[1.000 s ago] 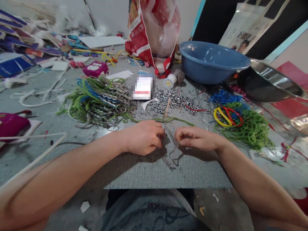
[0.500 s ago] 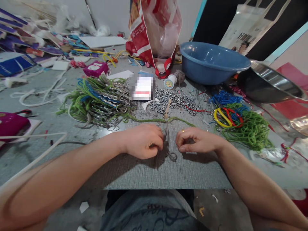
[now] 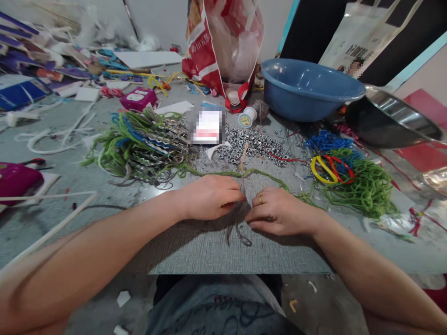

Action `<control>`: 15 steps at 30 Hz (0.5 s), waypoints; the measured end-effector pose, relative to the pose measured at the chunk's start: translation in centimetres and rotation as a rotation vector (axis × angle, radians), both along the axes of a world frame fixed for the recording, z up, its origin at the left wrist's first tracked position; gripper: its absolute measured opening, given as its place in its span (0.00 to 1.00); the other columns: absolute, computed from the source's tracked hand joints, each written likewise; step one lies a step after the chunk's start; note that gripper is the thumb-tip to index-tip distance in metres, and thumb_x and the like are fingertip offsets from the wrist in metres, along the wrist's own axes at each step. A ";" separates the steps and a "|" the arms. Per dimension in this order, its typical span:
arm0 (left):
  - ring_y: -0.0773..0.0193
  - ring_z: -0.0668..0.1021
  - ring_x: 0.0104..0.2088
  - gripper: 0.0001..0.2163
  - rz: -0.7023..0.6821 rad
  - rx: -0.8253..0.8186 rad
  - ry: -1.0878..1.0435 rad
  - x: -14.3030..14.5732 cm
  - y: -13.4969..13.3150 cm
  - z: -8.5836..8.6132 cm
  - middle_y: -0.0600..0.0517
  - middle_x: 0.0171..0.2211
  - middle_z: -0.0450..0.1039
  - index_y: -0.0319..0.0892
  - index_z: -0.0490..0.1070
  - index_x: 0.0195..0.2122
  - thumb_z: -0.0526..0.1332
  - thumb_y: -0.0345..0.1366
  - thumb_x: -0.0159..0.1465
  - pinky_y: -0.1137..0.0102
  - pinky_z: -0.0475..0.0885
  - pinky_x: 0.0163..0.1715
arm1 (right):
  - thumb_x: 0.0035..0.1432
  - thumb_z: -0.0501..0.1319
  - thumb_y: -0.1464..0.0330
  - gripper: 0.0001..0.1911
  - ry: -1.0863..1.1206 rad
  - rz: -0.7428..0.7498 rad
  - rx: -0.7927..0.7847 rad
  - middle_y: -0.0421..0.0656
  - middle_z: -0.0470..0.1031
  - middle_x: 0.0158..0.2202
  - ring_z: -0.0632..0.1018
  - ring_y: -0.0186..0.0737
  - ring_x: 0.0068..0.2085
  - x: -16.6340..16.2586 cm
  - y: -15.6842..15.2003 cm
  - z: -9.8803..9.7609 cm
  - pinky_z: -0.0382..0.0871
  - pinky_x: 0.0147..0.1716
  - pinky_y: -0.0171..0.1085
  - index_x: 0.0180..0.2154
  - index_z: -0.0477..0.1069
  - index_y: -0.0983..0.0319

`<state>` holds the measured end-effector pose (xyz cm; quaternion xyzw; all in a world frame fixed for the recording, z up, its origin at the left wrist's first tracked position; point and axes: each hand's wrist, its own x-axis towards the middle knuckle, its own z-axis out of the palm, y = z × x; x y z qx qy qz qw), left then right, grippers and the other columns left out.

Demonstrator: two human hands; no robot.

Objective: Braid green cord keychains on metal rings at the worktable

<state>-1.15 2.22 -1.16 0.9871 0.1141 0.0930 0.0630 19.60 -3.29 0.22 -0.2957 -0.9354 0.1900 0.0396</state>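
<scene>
My left hand [image 3: 214,197] is closed in a pinch, with its fingertips on a thin grey cord [image 3: 245,241] whose loose ends trail toward me on the table. Just right of it, my right hand [image 3: 282,211], with a ring on one finger, has its fingers pressed together close beside the cord. Whatever those fingertips hold is hidden. Beyond both hands a green cord [image 3: 223,174] runs sideways, passing the foot of a small wooden stick [image 3: 243,156]. Many small metal nuts [image 3: 244,144] lie scattered behind the stick.
Braided green, blue and grey cords with metal pieces [image 3: 150,144] are heaped at left. Yellow-and-red-handled scissors [image 3: 324,170] rest by loose green cords [image 3: 370,186] at right. Farther back stand a red bag [image 3: 202,51], a blue basin [image 3: 307,97], a steel bowl [image 3: 384,121] and a thread spool [image 3: 246,117].
My left hand has risen slightly and its fingertips have come to the cord. My right hand has moved left, nearer the left one. The grey cord's loose ends have shifted toward me.
</scene>
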 end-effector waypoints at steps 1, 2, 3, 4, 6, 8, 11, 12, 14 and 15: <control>0.63 0.73 0.33 0.09 0.013 -0.008 0.006 0.1 -0.1 0.0 0.50 0.30 0.73 0.40 0.73 0.39 0.54 0.31 0.61 0.70 0.67 0.32 | 0.57 0.59 0.65 0.09 0.007 -0.008 0.006 0.43 0.76 0.29 0.74 0.36 0.31 -0.2 -0.2 0.1 0.59 0.32 0.36 0.36 0.75 0.62; 0.63 0.73 0.33 0.09 0.025 -0.019 0.010 0.1 -0.1 0.0 0.50 0.30 0.73 0.39 0.72 0.39 0.55 0.31 0.61 0.70 0.67 0.33 | 0.56 0.60 0.63 0.11 0.005 -0.014 0.009 0.44 0.77 0.30 0.74 0.37 0.32 -0.4 -0.4 0.1 0.59 0.32 0.36 0.37 0.74 0.62; 0.63 0.73 0.33 0.09 0.034 -0.028 0.012 0.1 -0.2 0.0 0.50 0.31 0.73 0.39 0.72 0.39 0.55 0.31 0.61 0.70 0.67 0.33 | 0.55 0.61 0.60 0.13 -0.007 -0.013 0.014 0.44 0.77 0.32 0.74 0.38 0.33 -0.7 -0.5 0.1 0.59 0.32 0.36 0.38 0.74 0.62; 0.63 0.73 0.34 0.09 0.039 -0.036 0.012 0.1 -0.2 0.0 0.49 0.32 0.73 0.39 0.72 0.39 0.55 0.32 0.61 0.69 0.67 0.33 | 0.53 0.62 0.58 0.16 -0.031 -0.004 0.021 0.44 0.77 0.32 0.74 0.38 0.33 -1.0 -0.7 0.1 0.59 0.32 0.36 0.39 0.73 0.62; 0.63 0.73 0.35 0.09 0.035 -0.052 0.013 0.1 -0.2 0.0 0.49 0.33 0.74 0.39 0.72 0.40 0.54 0.32 0.62 0.69 0.68 0.34 | 0.55 0.61 0.57 0.15 -0.092 0.037 0.049 0.43 0.76 0.31 0.73 0.38 0.32 -1.4 -1.0 -0.1 0.57 0.30 0.36 0.37 0.72 0.62; 0.63 0.73 0.36 0.09 0.027 -0.074 0.010 0.0 -0.2 0.0 0.49 0.34 0.74 0.39 0.71 0.40 0.53 0.32 0.63 0.69 0.69 0.36 | 0.58 0.57 0.62 0.10 -0.125 0.070 0.076 0.43 0.75 0.28 0.72 0.37 0.30 -1.7 -1.2 -0.3 0.56 0.29 0.36 0.32 0.71 0.62; 0.63 0.73 0.38 0.10 0.033 -0.117 -0.014 -0.1 -0.2 0.2 0.48 0.35 0.73 0.39 0.71 0.41 0.52 0.30 0.61 0.69 0.69 0.38 | 0.58 0.53 0.69 0.09 -0.063 0.045 0.031 0.41 0.72 0.24 0.69 0.34 0.27 -1.6 -1.2 -0.5 0.55 0.27 0.35 0.28 0.70 0.62; 0.62 0.74 0.38 0.11 0.038 -0.133 -0.022 -0.1 -0.2 0.3 0.47 0.35 0.73 0.38 0.71 0.42 0.53 0.29 0.60 0.69 0.70 0.38 | 0.57 0.54 0.70 0.08 -0.006 0.013 -0.007 0.39 0.71 0.23 0.68 0.32 0.25 -1.5 -1.1 -0.6 0.54 0.26 0.34 0.28 0.69 0.62; 0.62 0.74 0.37 0.14 0.045 -0.174 -0.028 -0.2 -0.3 0.6 0.47 0.36 0.73 0.37 0.71 0.43 0.54 0.28 0.57 0.69 0.70 0.37 | 0.56 0.55 0.70 0.06 0.152 -0.072 -0.084 0.36 0.68 0.20 0.65 0.29 0.22 -1.1 -1.0 -0.6 0.54 0.24 0.31 0.28 0.68 0.62; 0.62 0.74 0.37 0.15 0.045 -0.194 -0.026 -0.2 -0.3 0.8 0.46 0.36 0.73 0.37 0.71 0.44 0.54 0.27 0.55 0.69 0.70 0.37 | 0.56 0.55 0.70 0.06 0.238 -0.119 -0.115 0.35 0.67 0.19 0.64 0.28 0.21 -0.9 -1.0 -0.6 0.54 0.23 0.30 0.28 0.67 0.62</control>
